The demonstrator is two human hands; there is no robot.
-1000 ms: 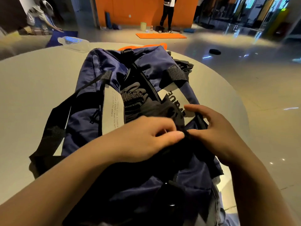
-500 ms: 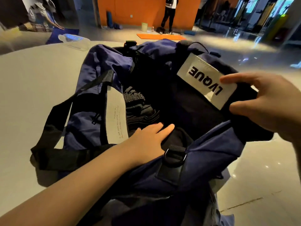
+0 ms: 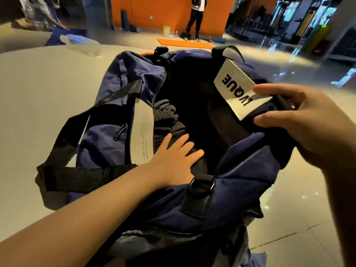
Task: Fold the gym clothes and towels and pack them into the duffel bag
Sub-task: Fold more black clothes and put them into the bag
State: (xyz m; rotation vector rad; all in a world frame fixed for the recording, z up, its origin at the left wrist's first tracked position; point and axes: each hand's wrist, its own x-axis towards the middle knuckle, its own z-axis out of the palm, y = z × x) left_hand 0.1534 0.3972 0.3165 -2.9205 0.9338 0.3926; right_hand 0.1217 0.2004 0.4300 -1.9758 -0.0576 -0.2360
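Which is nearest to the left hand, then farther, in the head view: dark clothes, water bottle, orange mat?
From the left hand:
1. Dark clothes, under its fingers inside the duffel bag.
2. Water bottle, lying at the table's far left.
3. Orange mat, on the floor beyond.

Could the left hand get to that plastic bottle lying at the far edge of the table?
Probably not without leaning in. The left hand lies flat on the dark clothes inside the duffel bag; the bottle lies well beyond the bag. Only bare table lies between.
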